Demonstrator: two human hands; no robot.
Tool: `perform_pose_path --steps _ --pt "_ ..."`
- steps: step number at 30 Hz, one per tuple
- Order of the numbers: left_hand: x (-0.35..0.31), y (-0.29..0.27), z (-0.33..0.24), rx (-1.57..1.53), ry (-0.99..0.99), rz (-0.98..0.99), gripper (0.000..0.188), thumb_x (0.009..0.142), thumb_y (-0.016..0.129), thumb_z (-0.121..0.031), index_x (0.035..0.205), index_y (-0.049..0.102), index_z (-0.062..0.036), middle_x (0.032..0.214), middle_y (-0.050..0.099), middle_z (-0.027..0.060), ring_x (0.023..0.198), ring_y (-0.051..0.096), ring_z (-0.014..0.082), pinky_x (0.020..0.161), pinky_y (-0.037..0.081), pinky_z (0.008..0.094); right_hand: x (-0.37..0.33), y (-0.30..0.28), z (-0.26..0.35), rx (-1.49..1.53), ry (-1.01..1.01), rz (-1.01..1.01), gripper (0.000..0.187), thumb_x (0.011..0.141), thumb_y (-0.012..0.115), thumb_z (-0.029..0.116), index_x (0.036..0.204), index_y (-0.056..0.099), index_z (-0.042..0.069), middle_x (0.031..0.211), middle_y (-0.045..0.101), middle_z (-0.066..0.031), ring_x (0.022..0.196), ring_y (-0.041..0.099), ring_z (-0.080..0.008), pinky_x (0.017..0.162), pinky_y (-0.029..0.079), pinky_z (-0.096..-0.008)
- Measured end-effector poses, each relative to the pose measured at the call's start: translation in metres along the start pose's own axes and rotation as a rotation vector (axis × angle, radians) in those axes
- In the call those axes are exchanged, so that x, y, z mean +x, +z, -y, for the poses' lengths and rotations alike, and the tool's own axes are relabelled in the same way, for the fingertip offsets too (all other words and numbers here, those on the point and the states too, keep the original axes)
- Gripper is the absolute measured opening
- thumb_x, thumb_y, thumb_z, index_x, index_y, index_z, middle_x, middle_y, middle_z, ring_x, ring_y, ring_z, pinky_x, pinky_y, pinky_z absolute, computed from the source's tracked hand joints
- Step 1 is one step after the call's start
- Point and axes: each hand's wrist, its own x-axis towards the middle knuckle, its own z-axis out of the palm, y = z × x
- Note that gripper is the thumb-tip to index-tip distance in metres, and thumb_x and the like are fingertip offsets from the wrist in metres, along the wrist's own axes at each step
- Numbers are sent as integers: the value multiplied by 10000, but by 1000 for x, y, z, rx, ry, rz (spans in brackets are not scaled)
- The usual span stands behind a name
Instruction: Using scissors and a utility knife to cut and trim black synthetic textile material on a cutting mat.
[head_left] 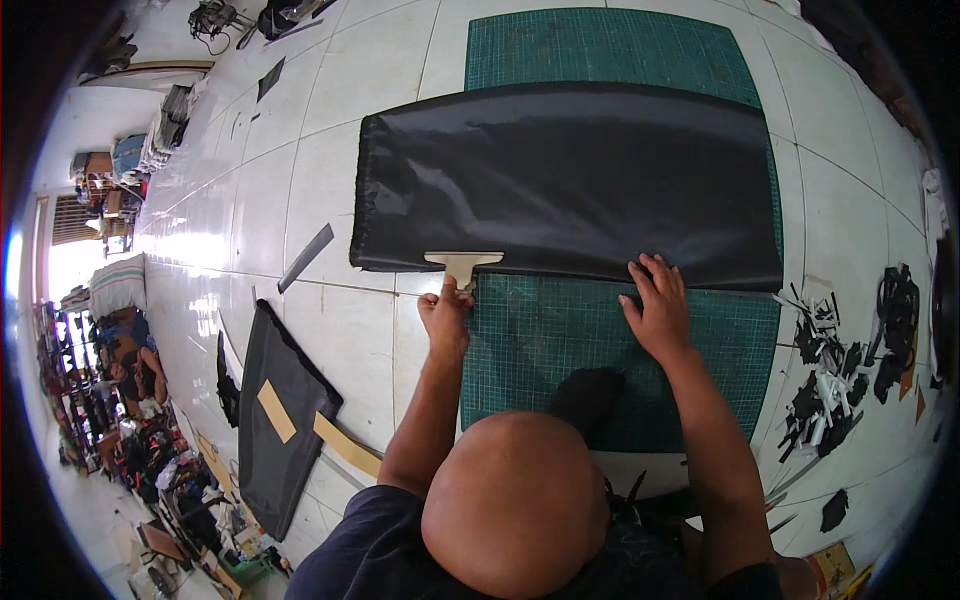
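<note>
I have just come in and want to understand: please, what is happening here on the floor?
The person's left hand holds a pale T-shaped tool, its wide end over the near edge of a large black sheet. The right hand rests on that edge, farther right. The sheet lies across a green cutting mat; black and white scraps lie on the floor to the right.

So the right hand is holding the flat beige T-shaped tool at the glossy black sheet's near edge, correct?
Wrong hand: the head view shows the left hand holding the flat beige T-shaped tool at the glossy black sheet's near edge.
</note>
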Motion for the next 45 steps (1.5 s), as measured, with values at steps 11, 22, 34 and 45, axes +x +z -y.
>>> perform_pose_path --steps 11,22,34,45 --pt "62 -60 -26 12 16 -66 520 881 711 -252 1144 303 -67 957 573 147 733 629 227 608 560 338 3 -5 1 59 -28 -61 500 818 709 205 1271 562 51 1338 488 -119 1323 408 -328 1127 278 -533" --pt "38 12 -56 1019 689 -470 518 883 676 -306 1209 497 54 1184 517 238 1164 467 381 986 392 476 -1 -10 -13 100 -49 -2 523 891 645 330 1341 513 99 1368 471 -128 1332 398 -320 1131 278 -512" --pt "68 320 -41 1317 1168 487 686 888 607 -472 1411 436 -62 1500 317 247 1407 258 414 1151 208 491 68 -110 -134 164 165 -439 355 856 680 201 1153 608 20 1156 604 -185 1080 582 -367 935 466 -426" --pt "79 348 -12 1619 1073 510 794 929 431 -592 1522 231 -104 1570 179 209 1471 112 360 1192 45 507 4 -235 -217 129 712 -181 360 896 679 222 1193 594 38 1161 593 -154 952 625 -276 773 522 -349"
